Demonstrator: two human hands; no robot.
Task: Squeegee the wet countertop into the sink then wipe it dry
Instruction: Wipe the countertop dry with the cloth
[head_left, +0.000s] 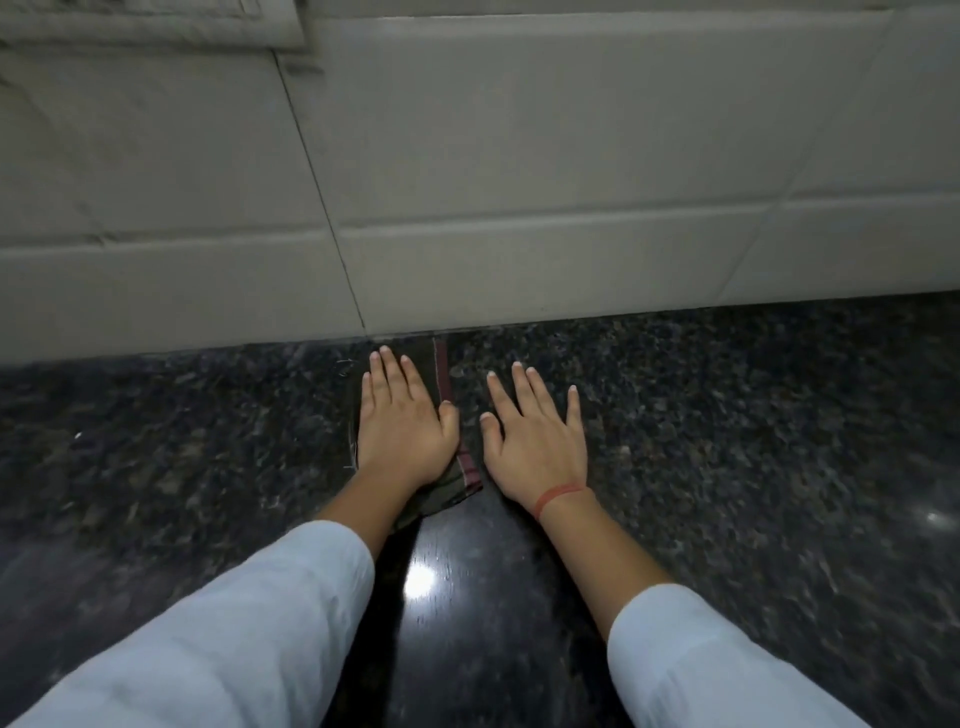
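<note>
Flat, left fingers (387, 371) on cloth (445, 387), right fingers (519, 387) on countertop (727, 415).

Left hand (402, 423) and right hand (535, 434) lie flat, palms down, fingers spread, side by side.

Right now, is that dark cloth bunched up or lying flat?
Flat. The cloth lies pressed against the countertop under the left hand, its striped edge straight beside the thumb.
</note>
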